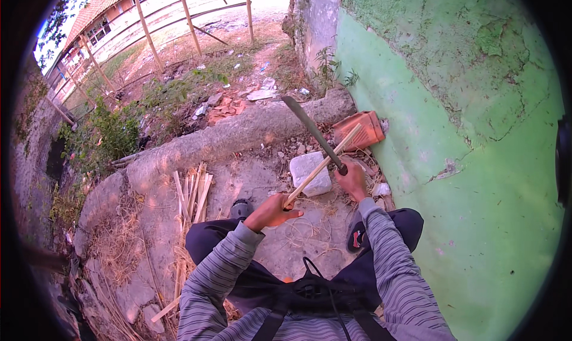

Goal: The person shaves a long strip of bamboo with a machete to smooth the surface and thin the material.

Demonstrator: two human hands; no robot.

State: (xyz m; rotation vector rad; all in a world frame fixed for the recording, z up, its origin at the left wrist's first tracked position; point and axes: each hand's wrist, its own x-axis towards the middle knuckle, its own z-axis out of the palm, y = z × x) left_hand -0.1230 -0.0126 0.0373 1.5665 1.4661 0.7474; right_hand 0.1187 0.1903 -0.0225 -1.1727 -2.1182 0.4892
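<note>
My left hand (274, 212) is closed round the lower end of a pale split bamboo strip (319, 169), which slants up to the right. In my right hand (353, 181) is the handle of a machete (310, 125), its long dark blade pointing up and to the left. The blade's lower part and the strip cross just above my right hand; whether they touch I cannot tell. Below the strip sits a white block (311, 173) on the ground, between my feet and the low concrete edge.
Several split bamboo pieces (193, 192) lie left of my left leg, among dry shavings (122, 245). An orange plastic container (360, 131) leans by the green wall (453, 180) on the right. A rough concrete kerb (196, 147) curves across ahead, with rubble and a bamboo fence beyond.
</note>
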